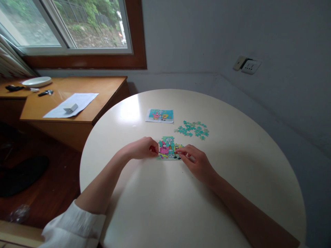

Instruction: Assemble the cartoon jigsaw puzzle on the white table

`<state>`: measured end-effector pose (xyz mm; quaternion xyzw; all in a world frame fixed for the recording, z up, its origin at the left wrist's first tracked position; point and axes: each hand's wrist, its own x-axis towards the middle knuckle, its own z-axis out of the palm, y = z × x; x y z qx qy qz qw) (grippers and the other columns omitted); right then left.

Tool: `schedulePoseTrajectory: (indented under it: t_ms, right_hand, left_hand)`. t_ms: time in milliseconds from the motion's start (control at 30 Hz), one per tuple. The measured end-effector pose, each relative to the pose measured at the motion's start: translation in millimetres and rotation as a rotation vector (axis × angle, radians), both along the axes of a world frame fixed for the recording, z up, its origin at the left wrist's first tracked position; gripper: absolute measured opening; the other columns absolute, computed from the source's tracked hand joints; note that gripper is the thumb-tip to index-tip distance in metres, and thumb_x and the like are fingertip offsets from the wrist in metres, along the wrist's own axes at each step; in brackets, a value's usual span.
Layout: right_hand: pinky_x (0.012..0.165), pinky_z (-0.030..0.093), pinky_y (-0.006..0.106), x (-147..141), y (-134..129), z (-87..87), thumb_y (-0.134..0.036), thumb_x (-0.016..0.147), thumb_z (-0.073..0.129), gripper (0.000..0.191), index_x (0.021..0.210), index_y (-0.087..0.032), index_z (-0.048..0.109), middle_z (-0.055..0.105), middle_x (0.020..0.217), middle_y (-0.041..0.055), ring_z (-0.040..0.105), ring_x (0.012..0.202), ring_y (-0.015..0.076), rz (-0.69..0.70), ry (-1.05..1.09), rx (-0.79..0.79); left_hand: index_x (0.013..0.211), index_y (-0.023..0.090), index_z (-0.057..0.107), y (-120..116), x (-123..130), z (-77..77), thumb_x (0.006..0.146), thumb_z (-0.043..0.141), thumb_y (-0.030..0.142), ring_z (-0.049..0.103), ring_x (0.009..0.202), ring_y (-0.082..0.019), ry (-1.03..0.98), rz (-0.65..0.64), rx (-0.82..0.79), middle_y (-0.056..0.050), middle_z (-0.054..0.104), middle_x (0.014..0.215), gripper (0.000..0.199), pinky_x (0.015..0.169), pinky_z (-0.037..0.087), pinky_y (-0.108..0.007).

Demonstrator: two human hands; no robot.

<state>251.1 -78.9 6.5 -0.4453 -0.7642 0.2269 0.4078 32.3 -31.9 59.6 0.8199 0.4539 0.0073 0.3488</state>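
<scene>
A partly joined jigsaw puzzle [169, 148] lies flat on the round white table [155, 199], showing a pink starfish, a tall pale-green figure and a yellow square figure. At its left edge is my left hand [144, 147], fingers curled in and tips against the border; what they hold, if anything, is hidden. My right hand [198, 161] pinches at the right side, over the yellow figure, with a thin pale edge of a puzzle piece between thumb and forefinger. Loose green puzzle pieces [193, 129] are spread behind my right hand. Behind the puzzle lies a picture sheet [160, 116] with the same figures.
Left of the table stands a wooden desk [108, 86] bearing a white sheet of paper [85, 100], a small grey-white block [70, 108] and a white dish [37, 82]. A wall with a socket [250, 66] borders the right side.
</scene>
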Motion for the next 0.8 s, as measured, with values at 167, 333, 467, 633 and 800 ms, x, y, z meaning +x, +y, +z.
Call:
schedulePoseTrajectory:
  t_ms: [167, 333, 467, 633, 800]
  right_hand:
    - [0.061, 0.045, 0.025, 0.0, -0.3, 0.3, -0.016, 0.081, 0.049, 0.015, 0.086, -0.020, 0.063, 0.057, 0.073, 0.0028, 0.055, 0.071, 0.0145, 0.004, -0.001, 0.000]
    - [0.060, 0.045, 0.025, -0.1, -0.2, -0.4, -0.016, 0.081, 0.049, 0.015, 0.086, -0.021, 0.063, 0.057, 0.074, 0.0027, 0.055, 0.070, 0.0143, -0.001, 0.000, 0.007]
    - [0.060, 0.045, 0.025, 0.2, 0.0, -1.0, -0.016, 0.081, 0.049, 0.015, 0.086, -0.021, 0.062, 0.057, 0.073, 0.0024, 0.055, 0.071, 0.0145, -0.003, -0.005, 0.011]
    - [0.061, 0.045, 0.025, 0.9, 0.6, -1.3, -0.016, 0.081, 0.049, 0.015, 0.086, -0.020, 0.062, 0.057, 0.074, 0.0027, 0.055, 0.070, 0.0141, -0.011, -0.015, 0.018]
    - [0.068, 0.045, 0.029, 3.2, 3.1, -1.6, -0.015, 0.080, 0.048, 0.015, 0.084, -0.019, 0.062, 0.059, 0.075, 0.0046, 0.055, 0.075, 0.0163, -0.069, -0.062, 0.061]
  left_hand:
    - [0.075, 0.017, 0.069, -0.5, -0.6, 3.7, 0.064, 0.049, 0.018, 0.050, 0.058, -0.011, -0.028, -0.001, -0.052, -0.001, 0.063, 0.067, 0.023, 0.051, 0.034, -0.021]
    - [0.082, 0.019, 0.071, 1.0, -1.1, 2.0, 0.064, 0.048, 0.015, 0.053, 0.056, -0.012, -0.028, 0.001, -0.182, 0.000, 0.062, 0.061, 0.029, 0.052, 0.036, -0.022]
    - [0.085, 0.019, 0.071, 2.0, -1.9, -0.3, 0.065, 0.047, 0.015, 0.053, 0.056, -0.012, -0.010, -0.005, -0.209, -0.001, 0.061, 0.061, 0.032, 0.052, 0.038, -0.022]
    - [0.087, 0.018, 0.070, 2.5, -1.8, -0.5, 0.065, 0.046, 0.015, 0.053, 0.056, -0.011, 0.009, -0.009, -0.218, -0.001, 0.061, 0.062, 0.033, 0.051, 0.037, -0.020]
    - [0.086, 0.018, 0.071, 2.3, -0.7, 0.7, 0.065, 0.046, 0.015, 0.052, 0.055, -0.011, -0.007, -0.007, -0.209, -0.002, 0.061, 0.063, 0.033, 0.050, 0.037, -0.020]
